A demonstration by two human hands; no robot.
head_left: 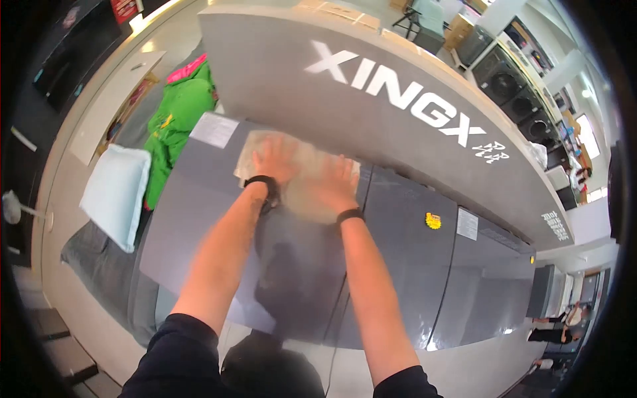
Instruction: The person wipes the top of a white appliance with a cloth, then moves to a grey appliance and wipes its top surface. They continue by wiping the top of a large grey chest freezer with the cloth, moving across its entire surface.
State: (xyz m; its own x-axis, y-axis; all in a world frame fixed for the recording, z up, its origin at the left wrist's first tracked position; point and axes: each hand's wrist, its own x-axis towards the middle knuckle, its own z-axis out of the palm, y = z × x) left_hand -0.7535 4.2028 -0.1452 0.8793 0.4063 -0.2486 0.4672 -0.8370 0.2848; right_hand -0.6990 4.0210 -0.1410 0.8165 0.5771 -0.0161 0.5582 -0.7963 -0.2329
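Observation:
A beige cloth is spread on the glossy grey top of an appliance. Flat on the cloth's left part lies my left hand, its fingers spread and a dark band round the wrist. My right hand presses on the cloth's right part with fingers apart, somewhat blurred by motion. A dark band also circles the right wrist. Beside the left hand, a white paper label is stuck near the top's back edge.
Behind the tops rises a grey panel with white lettering. More grey tops continue to the right. At left are a green cloth, a pale blue pillow and a grey sofa. People stand far right.

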